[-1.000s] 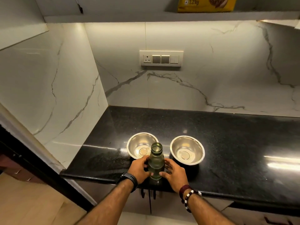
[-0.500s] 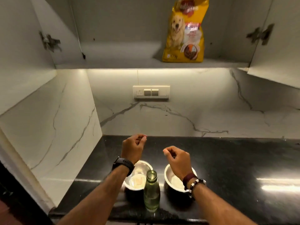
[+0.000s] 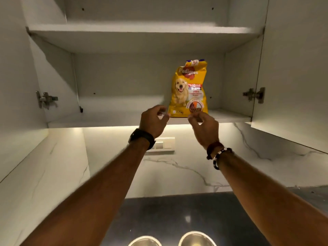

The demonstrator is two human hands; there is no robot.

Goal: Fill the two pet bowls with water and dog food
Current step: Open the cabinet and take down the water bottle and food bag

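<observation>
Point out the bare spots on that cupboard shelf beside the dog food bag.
The lower shelf is bare from its left wall to the dog food bag; a narrower strip lies right of it. Both hands, left hand and right hand, crowd its front.

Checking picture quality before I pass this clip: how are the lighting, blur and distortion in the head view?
Head view: a bright strip under the cabinet shelf washes out the wall below; the dog food bag is readable but soft; both the left hand and right hand are slightly motion-blurred; wide-angle bending splays the cabinet doors; the bowls are cropped and dim.
</observation>
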